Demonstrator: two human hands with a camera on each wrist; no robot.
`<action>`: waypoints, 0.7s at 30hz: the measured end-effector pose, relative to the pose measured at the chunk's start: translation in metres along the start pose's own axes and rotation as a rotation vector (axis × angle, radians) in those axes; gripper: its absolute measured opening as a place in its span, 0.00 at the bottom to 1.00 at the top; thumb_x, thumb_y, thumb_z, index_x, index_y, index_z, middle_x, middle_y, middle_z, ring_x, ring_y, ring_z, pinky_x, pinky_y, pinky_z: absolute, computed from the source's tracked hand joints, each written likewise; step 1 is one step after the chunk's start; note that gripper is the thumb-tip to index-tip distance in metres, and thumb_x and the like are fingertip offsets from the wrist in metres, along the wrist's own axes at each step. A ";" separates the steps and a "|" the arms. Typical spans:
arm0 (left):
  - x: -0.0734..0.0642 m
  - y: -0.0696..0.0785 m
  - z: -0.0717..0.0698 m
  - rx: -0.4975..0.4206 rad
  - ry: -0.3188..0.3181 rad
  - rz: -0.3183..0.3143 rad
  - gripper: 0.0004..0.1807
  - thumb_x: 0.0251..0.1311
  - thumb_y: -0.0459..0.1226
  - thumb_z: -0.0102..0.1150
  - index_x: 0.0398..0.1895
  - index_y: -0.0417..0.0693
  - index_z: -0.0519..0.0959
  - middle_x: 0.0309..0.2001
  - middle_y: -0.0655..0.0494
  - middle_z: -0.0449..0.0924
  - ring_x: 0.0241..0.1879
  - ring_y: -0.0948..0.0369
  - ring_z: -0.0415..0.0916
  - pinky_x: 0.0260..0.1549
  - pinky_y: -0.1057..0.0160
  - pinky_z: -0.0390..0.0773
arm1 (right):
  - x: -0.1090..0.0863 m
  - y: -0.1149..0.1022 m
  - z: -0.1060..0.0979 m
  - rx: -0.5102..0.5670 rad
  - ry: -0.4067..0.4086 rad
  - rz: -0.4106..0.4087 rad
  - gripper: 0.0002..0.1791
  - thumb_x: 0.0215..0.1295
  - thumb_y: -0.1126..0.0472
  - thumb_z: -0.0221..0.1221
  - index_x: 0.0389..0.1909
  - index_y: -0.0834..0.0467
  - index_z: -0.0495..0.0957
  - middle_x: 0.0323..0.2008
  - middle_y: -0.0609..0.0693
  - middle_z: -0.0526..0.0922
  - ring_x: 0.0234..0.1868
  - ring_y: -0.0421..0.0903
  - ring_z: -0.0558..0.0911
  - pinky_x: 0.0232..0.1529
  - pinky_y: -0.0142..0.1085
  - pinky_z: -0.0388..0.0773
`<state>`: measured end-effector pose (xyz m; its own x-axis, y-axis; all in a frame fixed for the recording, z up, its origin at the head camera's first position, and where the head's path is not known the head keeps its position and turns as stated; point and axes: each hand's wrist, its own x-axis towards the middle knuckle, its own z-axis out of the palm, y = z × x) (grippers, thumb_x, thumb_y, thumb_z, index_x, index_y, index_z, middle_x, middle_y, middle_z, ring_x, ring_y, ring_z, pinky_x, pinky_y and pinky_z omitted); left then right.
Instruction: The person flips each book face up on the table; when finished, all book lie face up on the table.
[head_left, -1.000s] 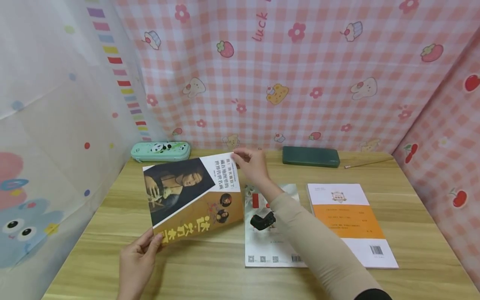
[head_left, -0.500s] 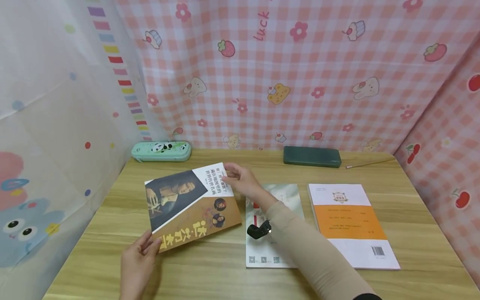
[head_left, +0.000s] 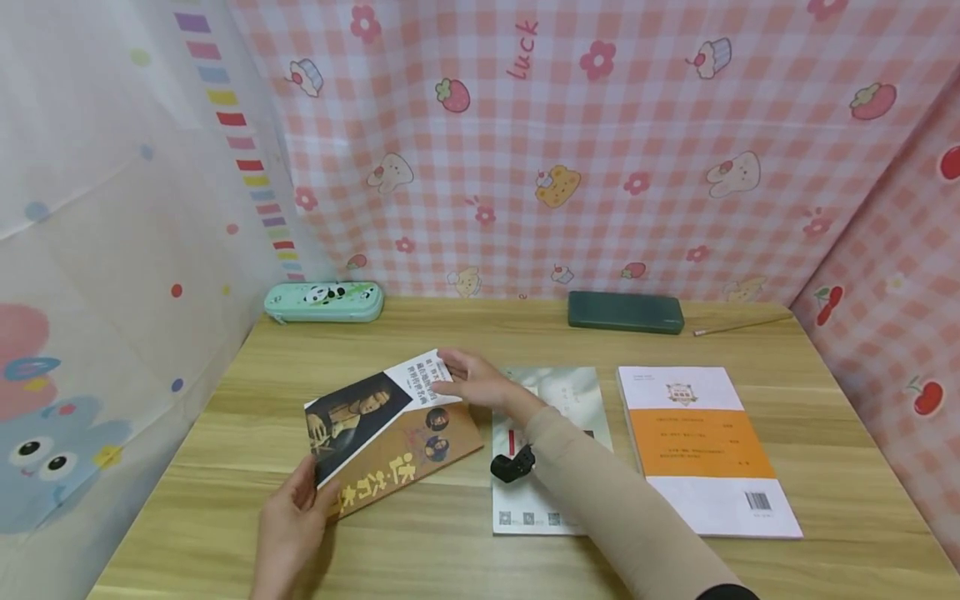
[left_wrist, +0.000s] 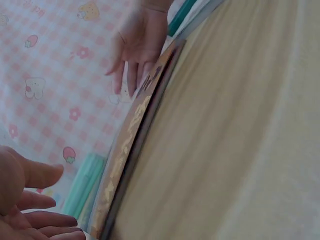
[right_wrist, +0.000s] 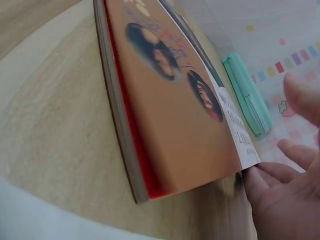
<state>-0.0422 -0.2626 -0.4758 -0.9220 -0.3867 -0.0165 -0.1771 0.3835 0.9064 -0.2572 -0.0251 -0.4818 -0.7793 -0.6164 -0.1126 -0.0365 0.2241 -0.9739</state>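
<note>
Nearest on my feed, the left hand [head_left: 292,518] is spread, thumb apart from the fingers, at the book's eight o'clock; whether it touches I can't tell. The brown-and-black book [head_left: 401,437] sits slanted at my view's seven o'clock. At its two o'clock I see the right hand [head_left: 478,383], fingers extended at the corner, thumb lifted. At three lie a pale-green book [head_left: 577,404] and an orange-banded book [head_left: 705,442]; farther, a mint case [head_left: 324,302] at eleven, a dark-green case [head_left: 626,312] at two.
</note>
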 end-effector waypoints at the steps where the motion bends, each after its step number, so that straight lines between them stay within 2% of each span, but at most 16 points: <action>1: 0.001 0.001 0.000 0.009 -0.009 0.003 0.32 0.67 0.25 0.60 0.70 0.22 0.61 0.67 0.27 0.64 0.66 0.40 0.65 0.53 0.76 0.71 | 0.000 0.000 0.001 -0.016 0.002 -0.003 0.39 0.70 0.62 0.64 0.76 0.66 0.57 0.76 0.62 0.60 0.76 0.56 0.60 0.75 0.41 0.58; 7: 0.007 0.006 -0.004 0.067 -0.055 -0.020 0.33 0.70 0.32 0.59 0.73 0.25 0.59 0.70 0.29 0.61 0.69 0.38 0.63 0.61 0.57 0.69 | -0.003 -0.003 0.002 -0.140 0.053 0.003 0.37 0.70 0.60 0.64 0.75 0.65 0.61 0.72 0.61 0.67 0.72 0.55 0.67 0.73 0.41 0.64; 13: 0.011 0.006 -0.007 0.124 -0.060 -0.040 0.34 0.72 0.36 0.59 0.74 0.29 0.60 0.71 0.31 0.62 0.68 0.39 0.66 0.62 0.53 0.71 | -0.011 -0.005 -0.001 -0.203 0.071 0.018 0.33 0.70 0.58 0.64 0.73 0.60 0.66 0.67 0.58 0.74 0.68 0.54 0.72 0.70 0.45 0.68; 17: 0.014 0.006 -0.008 0.155 -0.061 -0.028 0.36 0.71 0.41 0.60 0.75 0.32 0.60 0.70 0.31 0.64 0.65 0.37 0.69 0.63 0.45 0.71 | -0.017 -0.003 -0.004 -0.264 0.074 0.011 0.34 0.69 0.55 0.65 0.72 0.59 0.67 0.64 0.57 0.76 0.66 0.53 0.74 0.69 0.44 0.70; 21: 0.020 0.005 -0.010 0.156 -0.064 -0.009 0.36 0.71 0.41 0.61 0.76 0.35 0.61 0.71 0.33 0.64 0.66 0.37 0.68 0.65 0.44 0.69 | -0.024 -0.003 -0.006 -0.293 0.074 0.008 0.35 0.68 0.55 0.66 0.72 0.61 0.66 0.64 0.57 0.76 0.66 0.53 0.74 0.68 0.44 0.71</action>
<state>-0.0577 -0.2769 -0.4678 -0.9393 -0.3385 -0.0561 -0.2326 0.5078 0.8295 -0.2417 -0.0064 -0.4745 -0.8233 -0.5597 -0.0947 -0.2012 0.4437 -0.8733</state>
